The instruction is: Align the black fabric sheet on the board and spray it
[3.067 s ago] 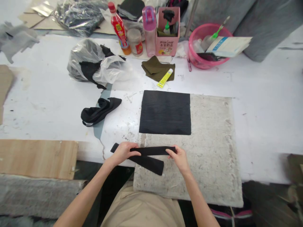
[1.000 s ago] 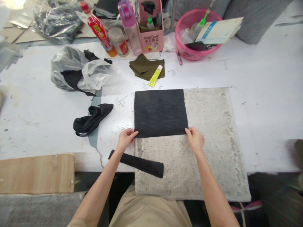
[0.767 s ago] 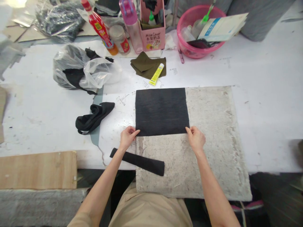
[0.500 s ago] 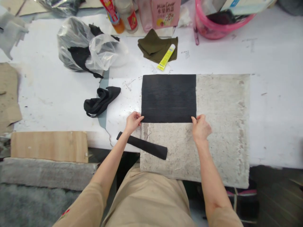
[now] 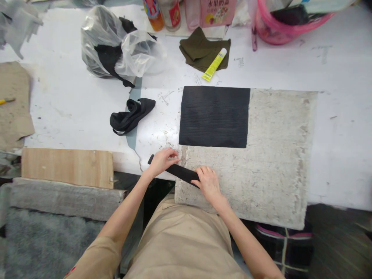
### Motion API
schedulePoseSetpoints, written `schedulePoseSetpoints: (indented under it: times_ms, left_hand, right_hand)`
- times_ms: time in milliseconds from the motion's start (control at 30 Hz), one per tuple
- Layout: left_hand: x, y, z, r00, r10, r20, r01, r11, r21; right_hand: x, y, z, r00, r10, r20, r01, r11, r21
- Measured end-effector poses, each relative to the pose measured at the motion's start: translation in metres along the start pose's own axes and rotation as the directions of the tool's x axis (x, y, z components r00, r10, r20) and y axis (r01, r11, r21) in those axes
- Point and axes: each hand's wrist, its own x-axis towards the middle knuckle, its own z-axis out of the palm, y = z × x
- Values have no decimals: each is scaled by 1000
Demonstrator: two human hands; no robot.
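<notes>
A narrow black fabric strip [image 5: 182, 173] lies slanted across the near left corner of a grey felt board [image 5: 276, 155]. My left hand [image 5: 163, 160] is closed on the strip's left end at the white table's edge. My right hand [image 5: 207, 183] rests over the strip's right end, fingers pressed together on it. A black ribbed fabric rectangle [image 5: 214, 116] lies flat on the board's far left part, just beyond both hands, with nothing touching it.
A clear plastic bag with black cloth [image 5: 116, 50], a loose black cloth bundle [image 5: 130, 116], a folded olive cloth [image 5: 200, 52] with a yellow tube [image 5: 215, 64], bottles [image 5: 154, 11], a pink box [image 5: 221, 11] and a pink basin [image 5: 287, 27] sit further back. A wooden board [image 5: 66, 168] lies at the left.
Both hands left the near edge of the black rectangle and came down to the black strip, one on each end. The camera tilted further down.
</notes>
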Motion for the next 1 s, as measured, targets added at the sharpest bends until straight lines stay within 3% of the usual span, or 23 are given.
schedulePoseSetpoints:
  times_ms: [100,233,400,500,667,867,1000]
  left_hand:
    - [-24,3,0,983,117,138,-145,967,210]
    - [-33,5,5,978,132,163,-181,924,337]
    - [-33,6,3,964,202,172,-244,931,271]
    - [-32,8,3,957,229,178,-260,949,176]
    - [-23,5,2,971,109,215,-118,993,30]
    - [-4,-6,-18,974,-30,226,31,1000,-1]
    - [12,-6,-23,988,-116,98,133,973,-189]
  right_hand:
    - [-7,-10,13,998,52,33,-51,999,-19]
    - [-9,-5,13,995,86,58,-92,989,112]
    - [-9,1,7,994,103,24,-105,948,302]
    - [-7,6,6,980,178,85,-197,871,450]
    - [0,27,-5,943,303,136,-327,784,528]
    - [5,77,-35,968,198,152,-250,787,564]
    - [11,108,-48,918,393,50,-322,667,672]
